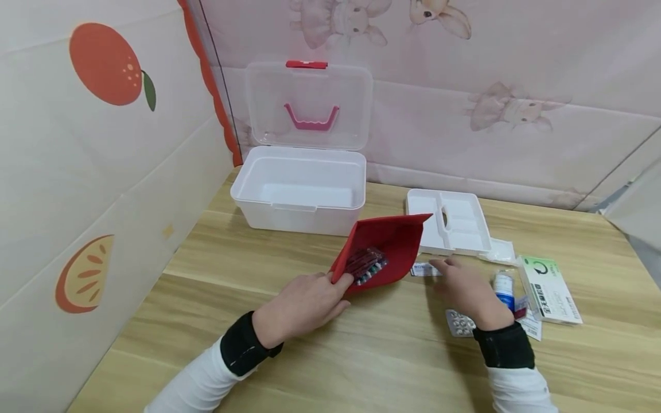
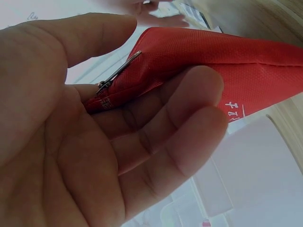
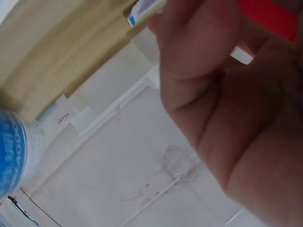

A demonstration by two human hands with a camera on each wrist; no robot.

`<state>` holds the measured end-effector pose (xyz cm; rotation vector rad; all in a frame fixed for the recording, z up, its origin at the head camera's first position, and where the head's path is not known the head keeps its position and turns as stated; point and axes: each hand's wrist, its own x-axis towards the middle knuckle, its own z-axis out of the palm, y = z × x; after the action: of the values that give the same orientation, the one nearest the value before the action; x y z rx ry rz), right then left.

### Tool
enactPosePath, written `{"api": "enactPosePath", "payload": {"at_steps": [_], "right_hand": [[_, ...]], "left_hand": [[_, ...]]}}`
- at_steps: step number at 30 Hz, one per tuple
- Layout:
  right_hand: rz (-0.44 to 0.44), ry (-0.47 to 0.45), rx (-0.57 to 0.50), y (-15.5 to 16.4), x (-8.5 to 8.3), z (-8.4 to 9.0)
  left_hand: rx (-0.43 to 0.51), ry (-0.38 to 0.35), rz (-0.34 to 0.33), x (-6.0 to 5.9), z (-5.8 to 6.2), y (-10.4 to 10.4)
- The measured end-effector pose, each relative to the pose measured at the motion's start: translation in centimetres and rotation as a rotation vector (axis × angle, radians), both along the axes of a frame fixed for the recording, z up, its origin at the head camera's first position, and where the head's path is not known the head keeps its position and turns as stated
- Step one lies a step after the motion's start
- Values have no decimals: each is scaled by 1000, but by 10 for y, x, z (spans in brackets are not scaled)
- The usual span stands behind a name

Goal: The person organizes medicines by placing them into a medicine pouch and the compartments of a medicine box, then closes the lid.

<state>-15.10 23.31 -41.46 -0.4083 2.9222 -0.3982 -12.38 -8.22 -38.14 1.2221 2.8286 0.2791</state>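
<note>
My left hand point(image 1: 312, 301) grips the near left edge of a red zip pouch point(image 1: 395, 244), which gapes open toward me. Blister packs of capsules point(image 1: 366, 265) show inside its mouth. In the left wrist view, the fingers curl along the pouch point(image 2: 189, 52) beside its metal zip pull point(image 2: 120, 68). My right hand point(image 1: 467, 289) reaches down to the table, fingertips right at the end of a small white and blue packet point(image 1: 424, 269). The right wrist view shows those fingers bent near the packet point(image 3: 144, 8); I cannot tell whether they pinch it.
A clear-lidded white box point(image 1: 299, 215) stands open at the back. Right of it lies a white divided tray point(image 1: 465, 221) beside a small white packet point(image 1: 500, 251). Around my right wrist are a white and blue bottle point(image 1: 503, 289), a pill blister point(image 1: 461, 324) and a green-white medicine box point(image 1: 552, 292).
</note>
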Motion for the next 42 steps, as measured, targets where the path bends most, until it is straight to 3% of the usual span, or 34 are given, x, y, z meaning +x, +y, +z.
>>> {"api": "enactPosePath", "payload": {"at_steps": [5, 15, 34, 42], "right_hand": [[-16, -38, -4, 1, 0, -6], [-20, 93, -12, 2, -7, -14], [-82, 36, -30, 3, -8, -16], [-59, 12, -47, 3, -8, -11]], "left_hand": [[-6, 15, -6, 0, 0, 1], [0, 17, -7, 0, 0, 2], [1, 17, -12, 0, 1, 3], [-4, -3, -6, 0, 1, 2]]}}
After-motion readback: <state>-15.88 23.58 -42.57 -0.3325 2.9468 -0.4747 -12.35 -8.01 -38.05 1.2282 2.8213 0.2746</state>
